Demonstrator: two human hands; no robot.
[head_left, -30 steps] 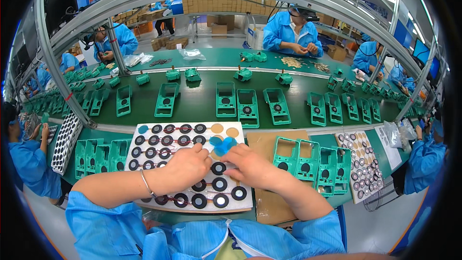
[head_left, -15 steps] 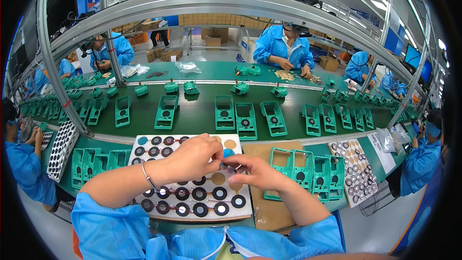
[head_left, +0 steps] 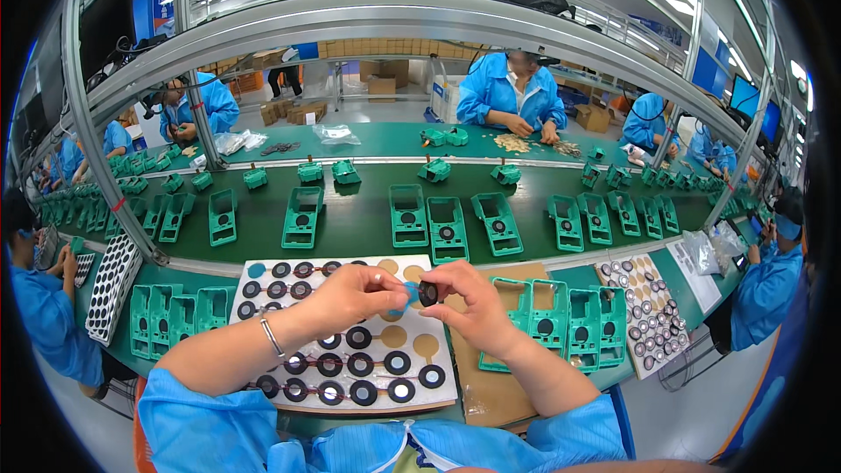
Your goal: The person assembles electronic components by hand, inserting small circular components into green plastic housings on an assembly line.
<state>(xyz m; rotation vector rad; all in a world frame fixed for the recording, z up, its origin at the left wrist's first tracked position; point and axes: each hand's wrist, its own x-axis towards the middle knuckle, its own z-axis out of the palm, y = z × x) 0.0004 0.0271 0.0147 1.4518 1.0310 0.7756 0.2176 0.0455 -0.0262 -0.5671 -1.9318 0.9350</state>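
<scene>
Over a white foam tray (head_left: 429, 399) of round black speakers joined by thin red wires, my hands meet. Between the thumb and fingers of my right hand (head_left: 477, 308) is one small black speaker (head_left: 427, 293), tipped up on its edge. My left hand (head_left: 355, 296) pinches a small blue film piece (head_left: 408, 296) right beside that speaker. Whether the film touches the speaker I cannot tell. Several round cutouts in the tray show bare brown bottoms near my hands. Another blue round piece (head_left: 256, 271) lies at the tray's far left corner.
Green plastic housings (head_left: 569, 329) stand on brown cardboard (head_left: 491, 394) at right; more housings (head_left: 177, 322) stand at left. Farther right lies a board of loose round parts (head_left: 644, 315). A green conveyor (head_left: 359, 215) carrying housings runs beyond, under a metal frame. Co-workers sit around.
My hands have turned, so the black speaker now shows upright in my right fingers. The blue film now sits between both hands. My view has shifted slightly.
</scene>
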